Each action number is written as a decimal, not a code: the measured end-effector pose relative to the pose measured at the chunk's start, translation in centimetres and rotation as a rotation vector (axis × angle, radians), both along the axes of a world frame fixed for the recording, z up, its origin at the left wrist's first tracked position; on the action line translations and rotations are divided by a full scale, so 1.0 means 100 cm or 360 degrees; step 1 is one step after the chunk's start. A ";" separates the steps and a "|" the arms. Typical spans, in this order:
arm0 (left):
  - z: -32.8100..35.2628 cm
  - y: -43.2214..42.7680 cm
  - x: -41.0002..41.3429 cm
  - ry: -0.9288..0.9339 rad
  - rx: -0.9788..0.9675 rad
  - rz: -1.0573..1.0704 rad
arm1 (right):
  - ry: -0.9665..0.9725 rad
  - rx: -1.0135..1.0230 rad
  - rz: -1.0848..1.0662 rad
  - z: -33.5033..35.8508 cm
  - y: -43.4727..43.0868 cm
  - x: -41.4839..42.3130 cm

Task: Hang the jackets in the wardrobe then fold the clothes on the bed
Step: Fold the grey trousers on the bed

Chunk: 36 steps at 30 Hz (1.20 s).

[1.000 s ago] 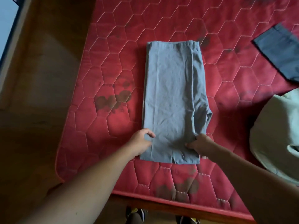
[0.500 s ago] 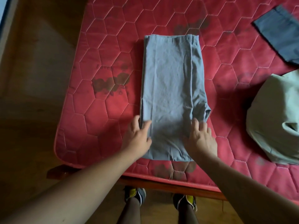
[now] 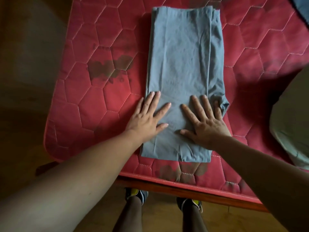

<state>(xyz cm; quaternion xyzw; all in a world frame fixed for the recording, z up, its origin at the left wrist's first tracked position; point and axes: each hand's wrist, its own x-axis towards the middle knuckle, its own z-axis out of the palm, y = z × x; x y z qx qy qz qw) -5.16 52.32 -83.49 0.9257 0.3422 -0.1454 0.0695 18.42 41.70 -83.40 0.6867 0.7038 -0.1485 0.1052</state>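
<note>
A grey-blue garment [image 3: 182, 64], folded into a long narrow strip, lies lengthwise on the red quilted mattress [image 3: 100, 106]. Its near end reaches close to the mattress's front edge. My left hand [image 3: 147, 118] lies flat with spread fingers on the strip's near left edge, partly on the mattress. My right hand [image 3: 204, 121] presses flat with spread fingers on the near right part, beside a bunched bit of cloth at the right edge.
A pale green garment [image 3: 292, 123] lies on the mattress at the right. A dark blue cloth [image 3: 303, 9] shows at the top right corner. The wooden bed frame [image 3: 184, 190] runs along the front, with my shoes and brown floor [image 3: 25, 97] below and left.
Both hands let go of the strip's near side edges and moved up onto it, now lying flat with fingers spread. The camera has tilted down and closer.
</note>
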 end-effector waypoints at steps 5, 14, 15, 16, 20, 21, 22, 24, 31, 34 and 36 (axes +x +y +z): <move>0.006 -0.011 -0.003 0.0034 -0.0069 0.0044 | -0.0040 -0.0085 -0.0311 0.010 -0.009 0.026; 0.022 -0.011 -0.004 0.0111 -0.0243 0.0047 | -0.0048 -0.0157 -0.0152 0.034 -0.012 0.017; 0.028 -0.017 -0.007 0.0106 -0.0293 0.0001 | -0.0029 -0.0104 0.0018 0.042 -0.022 0.010; 0.034 -0.027 -0.013 0.0121 -0.0339 -0.0080 | 0.0014 -0.0054 0.0225 0.046 -0.035 0.003; 0.052 -0.058 -0.045 0.0160 -0.0298 -0.0337 | 0.0066 0.0052 0.0557 0.050 -0.077 -0.005; 0.055 -0.060 -0.050 0.0114 -0.0249 -0.0328 | 0.0082 0.0117 0.0517 0.051 -0.079 -0.003; 0.057 -0.060 -0.054 0.0091 -0.0207 -0.0331 | 0.0094 0.0151 0.0486 0.053 -0.078 -0.002; 0.060 -0.059 -0.054 0.0087 -0.0172 -0.0382 | 0.0089 0.0152 0.0520 0.057 -0.074 -0.005; 0.089 -0.033 -0.030 0.0027 -0.0273 -0.0294 | 0.0227 0.0008 0.0226 0.095 -0.043 -0.016; 0.111 0.001 -0.019 -0.0104 -0.0379 -0.0139 | 0.0278 -0.0122 0.0015 0.116 -0.017 -0.005; 0.126 0.029 -0.008 -0.0215 -0.0451 0.0018 | 0.0281 -0.0082 -0.0058 0.135 0.009 0.007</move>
